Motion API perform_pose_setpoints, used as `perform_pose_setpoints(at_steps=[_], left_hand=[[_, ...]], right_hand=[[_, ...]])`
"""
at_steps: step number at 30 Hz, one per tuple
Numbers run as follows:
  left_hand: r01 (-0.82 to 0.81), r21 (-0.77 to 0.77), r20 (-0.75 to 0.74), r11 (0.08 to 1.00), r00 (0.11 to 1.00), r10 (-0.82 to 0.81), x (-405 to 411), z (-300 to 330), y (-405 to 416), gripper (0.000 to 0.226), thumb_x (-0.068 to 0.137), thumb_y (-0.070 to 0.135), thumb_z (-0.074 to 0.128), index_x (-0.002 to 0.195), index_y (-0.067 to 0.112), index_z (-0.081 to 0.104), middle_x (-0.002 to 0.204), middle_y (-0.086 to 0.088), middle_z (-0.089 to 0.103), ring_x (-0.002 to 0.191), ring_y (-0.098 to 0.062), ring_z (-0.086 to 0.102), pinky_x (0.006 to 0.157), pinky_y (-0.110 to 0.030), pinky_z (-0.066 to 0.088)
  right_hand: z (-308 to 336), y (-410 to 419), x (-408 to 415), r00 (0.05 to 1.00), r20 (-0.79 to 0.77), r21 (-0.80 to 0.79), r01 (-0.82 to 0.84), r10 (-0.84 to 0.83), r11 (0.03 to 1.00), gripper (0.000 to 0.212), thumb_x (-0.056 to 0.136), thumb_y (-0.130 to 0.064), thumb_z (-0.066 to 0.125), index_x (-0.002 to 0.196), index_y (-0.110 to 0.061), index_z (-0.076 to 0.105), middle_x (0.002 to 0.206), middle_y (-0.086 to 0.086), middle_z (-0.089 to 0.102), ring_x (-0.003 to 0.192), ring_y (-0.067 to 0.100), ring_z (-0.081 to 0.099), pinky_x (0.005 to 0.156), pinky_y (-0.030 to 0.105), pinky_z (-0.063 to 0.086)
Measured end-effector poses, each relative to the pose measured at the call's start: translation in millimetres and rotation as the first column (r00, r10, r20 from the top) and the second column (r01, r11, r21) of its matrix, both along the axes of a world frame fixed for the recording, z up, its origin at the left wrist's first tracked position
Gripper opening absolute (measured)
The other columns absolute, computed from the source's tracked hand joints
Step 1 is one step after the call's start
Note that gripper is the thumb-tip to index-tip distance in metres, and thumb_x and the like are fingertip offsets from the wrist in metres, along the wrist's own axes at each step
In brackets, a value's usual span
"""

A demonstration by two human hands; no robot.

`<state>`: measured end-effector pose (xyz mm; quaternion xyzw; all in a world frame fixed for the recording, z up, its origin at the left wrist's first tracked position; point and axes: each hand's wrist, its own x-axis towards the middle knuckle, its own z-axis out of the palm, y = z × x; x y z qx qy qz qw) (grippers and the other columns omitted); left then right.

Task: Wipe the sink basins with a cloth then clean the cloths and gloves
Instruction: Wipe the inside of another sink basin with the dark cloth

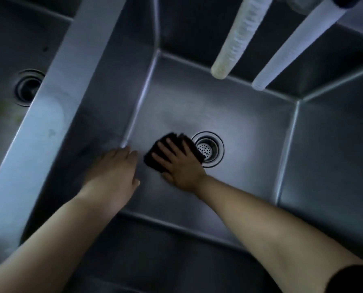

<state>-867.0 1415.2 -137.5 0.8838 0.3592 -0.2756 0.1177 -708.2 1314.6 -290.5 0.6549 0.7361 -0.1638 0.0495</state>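
While right hand [181,163] presses dark cloth [172,152] flat-fingered beside drain strainer [208,149], left hand [115,172] rests open, empty; two hoses [235,37] overhang basin [250,127].

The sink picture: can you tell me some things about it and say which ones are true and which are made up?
1. The right hand presses a dark cloth flat on the basin floor. True.
2. The cloth lies right beside the drain strainer. True.
3. The left hand holds a sponge. False: it holds nothing.
4. Both hands wear gloves. False: both are bare.
5. Another drain shows in the basin on the left. True.
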Motion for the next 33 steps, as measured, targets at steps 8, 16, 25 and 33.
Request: perform_pose_setpoints(at_steps=[8, 16, 25, 33], left_hand=[[-0.126, -0.055, -0.027, 0.991, 0.992, 0.124, -4.1, -19.0, 16.0, 0.045, 0.089, 0.038, 0.055, 0.128, 0.018, 0.048, 0.130, -0.004, 0.055, 0.120, -0.023, 0.050, 0.096, -0.038, 0.044], [-0.114, -0.005, 0.044, 0.993, 0.993, 0.114, -1.8, -27.0, 14.8, 0.041, 0.090, 0.035, 0.055, 0.127, 0.020, 0.048, 0.129, -0.001, 0.053, 0.121, -0.022, 0.046, 0.094, -0.035, 0.045], [-0.133, -0.038, 0.064, 0.990, 0.989, 0.136, -5.0, -30.0, 12.1, 0.038, 0.088, 0.030, 0.057, 0.124, 0.016, 0.052, 0.125, -0.005, 0.056, 0.117, -0.026, 0.049, 0.093, -0.040, 0.046], [-0.092, -0.100, 0.067, 0.991, 0.993, 0.099, -6.8, -28.8, 8.3, 0.036, 0.086, 0.026, 0.061, 0.120, 0.012, 0.056, 0.122, -0.010, 0.059, 0.114, -0.029, 0.051, 0.092, -0.041, 0.046]], right_hand=[[-11.2, 80.7, 124.3, 0.909, 0.140, 0.060, 0.388, -0.393, 0.920, 0.061, 0.097, -0.045, 0.033, 0.151, -0.028, 0.010, 0.160, 0.007, 0.003, 0.145, 0.032, -0.004, 0.113, 0.050, 0.000], [-15.3, 120.5, 121.8, 0.759, 0.109, 0.056, 0.640, -0.642, 0.766, 0.062, 0.097, -0.047, 0.023, 0.151, -0.028, 0.000, 0.159, 0.009, -0.005, 0.144, 0.033, -0.010, 0.110, 0.059, -0.009], [-12.3, 38.7, 2.8, 0.996, 0.030, 0.104, 0.080, -0.083, 0.991, 0.061, 0.091, -0.048, 0.040, 0.148, -0.030, 0.026, 0.156, 0.010, 0.020, 0.144, 0.037, 0.011, 0.110, 0.060, 0.006], [-10.0, -128.1, 3.5, 0.958, -0.001, 0.073, -0.285, 0.285, 0.956, 0.061, 0.089, -0.050, 0.049, 0.145, -0.032, 0.033, 0.154, 0.006, 0.026, 0.143, 0.034, 0.016, 0.110, 0.064, 0.012]])
